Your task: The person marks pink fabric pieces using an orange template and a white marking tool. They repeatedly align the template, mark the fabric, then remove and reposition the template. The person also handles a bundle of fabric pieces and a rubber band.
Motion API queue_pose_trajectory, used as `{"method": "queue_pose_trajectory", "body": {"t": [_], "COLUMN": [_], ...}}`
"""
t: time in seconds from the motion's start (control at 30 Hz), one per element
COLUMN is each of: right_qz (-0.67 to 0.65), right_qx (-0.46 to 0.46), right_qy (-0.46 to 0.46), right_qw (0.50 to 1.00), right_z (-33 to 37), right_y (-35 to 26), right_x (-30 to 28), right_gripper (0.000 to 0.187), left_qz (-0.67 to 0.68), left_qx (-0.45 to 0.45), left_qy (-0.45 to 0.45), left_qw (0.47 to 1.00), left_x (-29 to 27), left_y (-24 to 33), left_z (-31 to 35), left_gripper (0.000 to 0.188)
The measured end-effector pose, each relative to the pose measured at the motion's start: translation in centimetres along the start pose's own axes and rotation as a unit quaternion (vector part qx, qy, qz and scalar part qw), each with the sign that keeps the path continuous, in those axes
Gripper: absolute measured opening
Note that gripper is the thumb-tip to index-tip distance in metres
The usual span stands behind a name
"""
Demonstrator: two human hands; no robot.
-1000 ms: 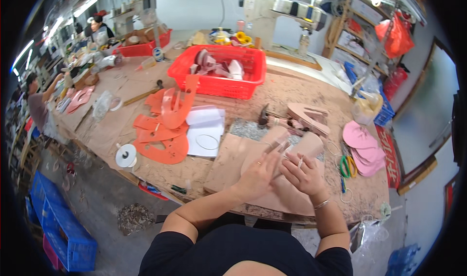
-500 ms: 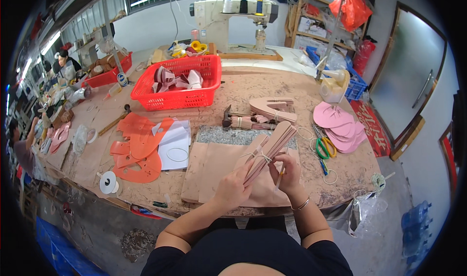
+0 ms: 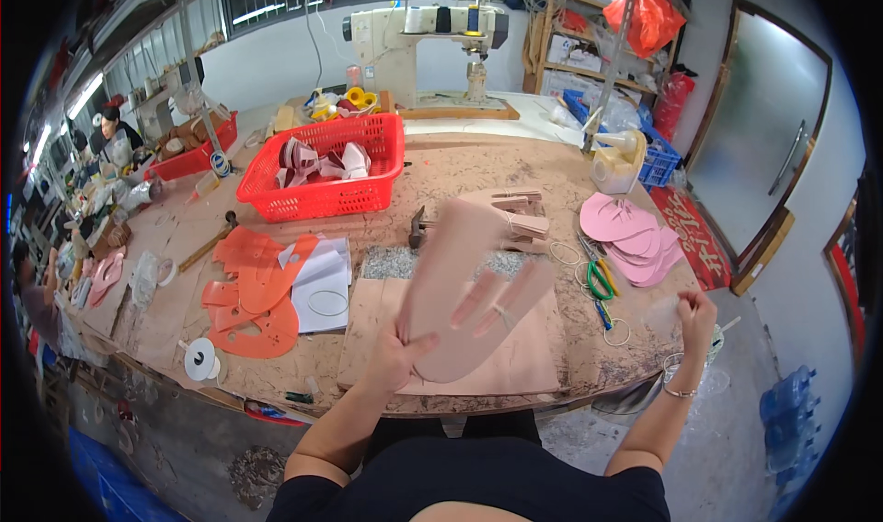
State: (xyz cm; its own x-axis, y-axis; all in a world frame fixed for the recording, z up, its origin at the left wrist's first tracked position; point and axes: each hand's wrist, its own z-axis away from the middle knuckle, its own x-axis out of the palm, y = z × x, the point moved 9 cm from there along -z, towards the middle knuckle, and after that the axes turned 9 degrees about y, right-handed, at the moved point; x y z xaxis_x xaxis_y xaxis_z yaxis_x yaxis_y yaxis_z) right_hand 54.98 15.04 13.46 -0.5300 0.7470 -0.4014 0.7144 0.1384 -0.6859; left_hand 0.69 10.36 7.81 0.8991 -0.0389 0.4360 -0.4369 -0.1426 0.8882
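Note:
My left hand grips a tied bundle of U-shaped beige-pink leather pieces by one edge, thumb on top. The bundle is tilted up above the work mat, blurred by motion, with a pale band around one arm of the U. My right hand is out over the table's right edge, fingers pinched together; whatever they hold is too small or blurred to name. Under the bundle lie large flat beige leather sheets on a grey stone slab. Behind it is another banded beige bundle, beside a hammer.
Orange cut pieces and white paper lie to the left, a red basket behind them. Right of the mat are green-handled scissors, rubber bands and pink pieces. A sewing machine stands at the back.
My right hand has left the bundle and swung right to the table's edge. My left hand has turned the bundle so its flat U face shows. The view has shifted slightly.

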Motion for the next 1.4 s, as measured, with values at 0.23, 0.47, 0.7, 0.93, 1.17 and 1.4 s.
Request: {"method": "queue_pose_trajectory", "body": {"t": [0.23, 0.47, 0.7, 0.93, 1.17, 1.4], "right_qz": [0.17, -0.185, 0.055, -0.015, -0.01, 0.071], "right_qx": [-0.164, -0.212, -0.34, -0.238, -0.073, -0.028], "right_qy": [0.092, -0.182, -0.305, -0.069, -0.038, -0.196], "right_qw": [0.967, 0.942, 0.888, 0.969, 0.997, 0.978], "right_z": [4.3, 17.6, 18.9, 11.3, 1.2, 4.9], "right_y": [3.6, -19.1, -21.3, -16.9, -7.6, -0.9], "right_x": [3.4, 17.0, 23.8, 23.5, 17.0, 18.0], "right_gripper": [0.012, 0.017, 0.015, 0.007, 0.015, 0.021], "left_qz": [0.266, 0.3, 0.051, 0.039, 0.015, -0.221], "left_qx": [-0.125, -0.169, -0.136, -0.111, -0.172, -0.048], "left_qy": [0.122, 0.16, 0.146, 0.076, 0.018, 0.141], "left_qw": [0.948, 0.925, 0.979, 0.99, 0.985, 0.964], "left_x": [-0.2, -2.5, -3.3, -0.9, -5.6, -9.8], "left_y": [-8.1, -11.1, -8.9, -6.3, -4.0, -3.7], "left_z": [-0.7, -0.2, 0.3, 0.7, 1.2, -0.9], "left_gripper": [0.043, 0.044, 0.036, 0.048, 0.064, 0.066]}}
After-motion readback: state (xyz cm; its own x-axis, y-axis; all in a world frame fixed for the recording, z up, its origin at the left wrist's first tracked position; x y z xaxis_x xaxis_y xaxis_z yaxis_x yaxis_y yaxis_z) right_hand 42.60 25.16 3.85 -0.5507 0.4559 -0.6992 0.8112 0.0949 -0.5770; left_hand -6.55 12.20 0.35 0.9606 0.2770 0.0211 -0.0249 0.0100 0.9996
